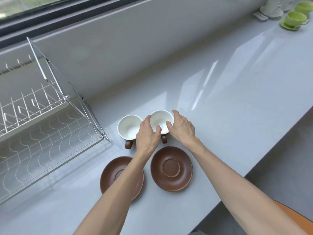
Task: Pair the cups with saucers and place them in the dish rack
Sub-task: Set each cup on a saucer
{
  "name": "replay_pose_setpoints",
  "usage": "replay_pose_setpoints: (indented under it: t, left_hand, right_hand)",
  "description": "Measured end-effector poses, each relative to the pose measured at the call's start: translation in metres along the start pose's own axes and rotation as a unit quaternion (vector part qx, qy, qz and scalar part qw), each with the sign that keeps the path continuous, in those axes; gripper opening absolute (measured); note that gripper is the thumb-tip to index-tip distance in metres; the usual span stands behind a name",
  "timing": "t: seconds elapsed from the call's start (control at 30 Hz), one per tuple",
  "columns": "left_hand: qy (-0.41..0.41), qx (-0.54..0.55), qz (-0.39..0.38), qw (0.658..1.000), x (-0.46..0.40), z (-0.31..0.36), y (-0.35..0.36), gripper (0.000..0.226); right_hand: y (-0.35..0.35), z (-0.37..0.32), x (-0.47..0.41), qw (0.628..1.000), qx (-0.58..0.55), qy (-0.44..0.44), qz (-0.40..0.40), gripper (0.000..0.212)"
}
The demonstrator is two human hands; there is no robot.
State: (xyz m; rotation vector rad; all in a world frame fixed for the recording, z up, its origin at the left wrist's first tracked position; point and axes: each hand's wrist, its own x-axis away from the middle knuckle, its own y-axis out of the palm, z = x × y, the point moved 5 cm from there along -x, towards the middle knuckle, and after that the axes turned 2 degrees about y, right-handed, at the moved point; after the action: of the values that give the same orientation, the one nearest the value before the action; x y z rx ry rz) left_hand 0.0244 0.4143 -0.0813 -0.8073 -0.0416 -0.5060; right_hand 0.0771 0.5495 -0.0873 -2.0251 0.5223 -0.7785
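**A:** What's nearest me on the counter [237, 102]?

**B:** Two brown saucers, side by side and just apart. I see the right saucer [171, 168] whole, with its raised ring in the middle. The left saucer [108, 177] is partly covered by my left forearm, which crosses over it.

**A:** And beyond those?

**B:** Two cups, white inside and brown outside, standing upright and touching or nearly touching each other. Their brown handles point toward me. The left cup [128, 127] stands free. The right cup [160, 119] is the one I have my hands around.

**A:** How are the hands set?

**B:** My left hand [148, 134] is spread on the cup's left side, fingers reaching between the two cups, thumb at the near rim. My right hand [182, 128] is spread on the right side, fingers curving past the far rim, thumb on the near rim. Both are loosely open around it; I cannot tell whether they press it firmly.

**A:** The dish rack?

**B:** The wire dish rack [42, 133] stands to the left, near the cups, with nothing in its lower tray.

**A:** Farther back?

**B:** At the far right corner, a green cup on a green saucer [295, 20], with white crockery [272, 9] behind it. A window [50, 7] runs along the far wall.
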Motion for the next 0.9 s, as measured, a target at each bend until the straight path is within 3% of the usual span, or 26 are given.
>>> replay_pose_setpoints:
  t: [0.13,0.27,0.47,0.9]
  left_hand:
    - [-0.004,-0.003,-0.017,1.0,-0.003,0.003,0.002,0.057]
    - [-0.072,0.037,-0.042,0.996,-0.005,0.001,0.004,0.031]
    - [-0.094,0.064,-0.056,0.992,0.001,0.001,0.0,0.024]
    - [-0.091,0.138,-0.041,0.985,0.049,0.012,-0.02,0.05]
  right_hand:
    - [0.007,0.002,-0.004,0.998,-0.033,0.034,-0.029,0.052]
    - [0.009,0.003,-0.005,0.991,-0.102,0.064,-0.064,0.051]
    - [0.004,-0.001,0.0,0.991,-0.101,0.069,-0.062,0.046]
    - [-0.023,0.005,0.056,0.99,-0.128,0.054,-0.031,0.043]
